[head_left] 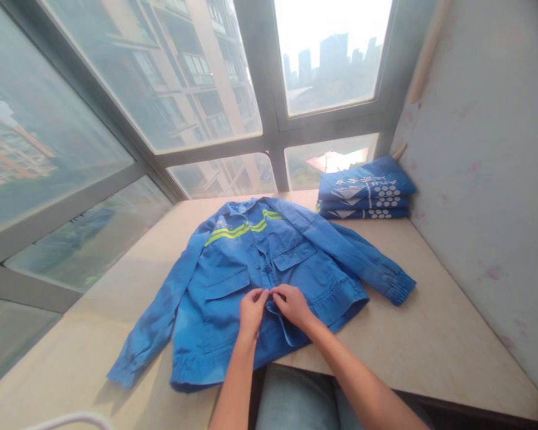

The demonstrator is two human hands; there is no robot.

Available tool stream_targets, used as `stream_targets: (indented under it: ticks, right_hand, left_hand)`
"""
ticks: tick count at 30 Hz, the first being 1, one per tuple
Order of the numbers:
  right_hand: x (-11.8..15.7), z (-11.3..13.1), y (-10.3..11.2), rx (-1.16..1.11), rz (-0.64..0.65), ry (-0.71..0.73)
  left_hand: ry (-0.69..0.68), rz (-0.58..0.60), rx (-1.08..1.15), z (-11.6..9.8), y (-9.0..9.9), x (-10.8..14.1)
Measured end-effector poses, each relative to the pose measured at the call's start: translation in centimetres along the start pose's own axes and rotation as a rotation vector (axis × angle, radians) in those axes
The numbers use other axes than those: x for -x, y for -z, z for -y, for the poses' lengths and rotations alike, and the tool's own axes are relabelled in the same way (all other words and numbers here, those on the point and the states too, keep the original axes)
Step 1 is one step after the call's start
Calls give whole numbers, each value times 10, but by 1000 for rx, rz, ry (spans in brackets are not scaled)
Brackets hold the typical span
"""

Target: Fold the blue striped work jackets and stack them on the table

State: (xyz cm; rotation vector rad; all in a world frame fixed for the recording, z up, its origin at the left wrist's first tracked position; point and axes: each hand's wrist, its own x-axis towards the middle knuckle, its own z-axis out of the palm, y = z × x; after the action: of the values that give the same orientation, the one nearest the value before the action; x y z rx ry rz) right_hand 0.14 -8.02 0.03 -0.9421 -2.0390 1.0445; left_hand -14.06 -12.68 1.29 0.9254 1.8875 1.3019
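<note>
A blue work jacket (226, 260) with yellow-green stripes across the chest lies spread front side up, collar toward the window and sleeves out to both sides. At its front opening, low on the placket, my left hand (252, 307) pinches the jacket's edge. My right hand (291, 303) pinches the same edge just to the right, its fingertips almost meeting those of the left. Whatever sits between the fingertips, perhaps a button, is hidden. Above the hands the placket lies together with small buttons showing; below them the front edges hang apart.
Folded blue garments (365, 190) with white print are stacked at the back right, by the wallpapered wall (488, 197). Window frames (269, 143) border the pale tabletop (434, 334) behind and left. A white cable-like curve (72, 420) shows at the bottom left.
</note>
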Motion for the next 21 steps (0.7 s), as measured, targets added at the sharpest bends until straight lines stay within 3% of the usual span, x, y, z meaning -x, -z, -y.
stream_targets:
  ticks: [7,21]
  right_hand:
    - [-1,-2,-4,-40,-54,-18]
    - [2,-5,-6,15,-41,40]
  left_hand:
    - [28,-75,116,7,-1,3]
    - [141,-45,271,9,7,1]
